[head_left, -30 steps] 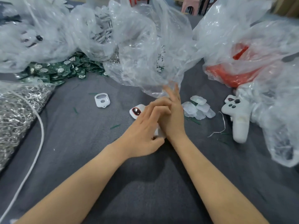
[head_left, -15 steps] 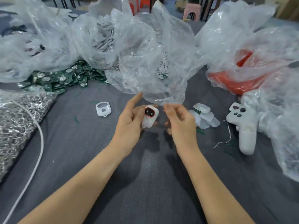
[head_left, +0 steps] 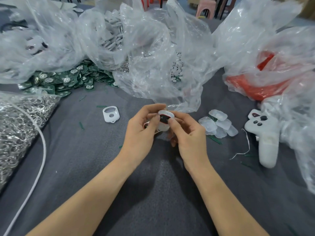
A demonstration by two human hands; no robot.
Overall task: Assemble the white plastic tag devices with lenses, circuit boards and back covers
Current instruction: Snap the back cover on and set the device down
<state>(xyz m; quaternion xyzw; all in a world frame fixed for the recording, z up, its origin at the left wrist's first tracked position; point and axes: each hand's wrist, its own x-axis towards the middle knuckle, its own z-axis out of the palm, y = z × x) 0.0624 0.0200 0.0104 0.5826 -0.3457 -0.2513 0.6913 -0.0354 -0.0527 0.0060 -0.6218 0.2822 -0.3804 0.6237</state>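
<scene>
A grey cloth [head_left: 153, 198] covers the table, with crumpled clear bags [head_left: 153, 53] heaped along its far side. Green boards [head_left: 68, 80] spill out at far left, above a bag of metal rings [head_left: 18, 123]. At centre, the left hand [head_left: 141, 133] and right hand [head_left: 189, 137] meet above the cloth, curled fingers and thumbs pinching a white tag [head_left: 164, 120], its dark, red-edged window facing up. Clear covers [head_left: 219, 125] lie just right of the hands and an empty shell [head_left: 111, 114] lies to their left.

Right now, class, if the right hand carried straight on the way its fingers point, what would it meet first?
The right hand would meet the white tag device it pinches, then the left hand gripping its other side, though depth is unclear.
</scene>
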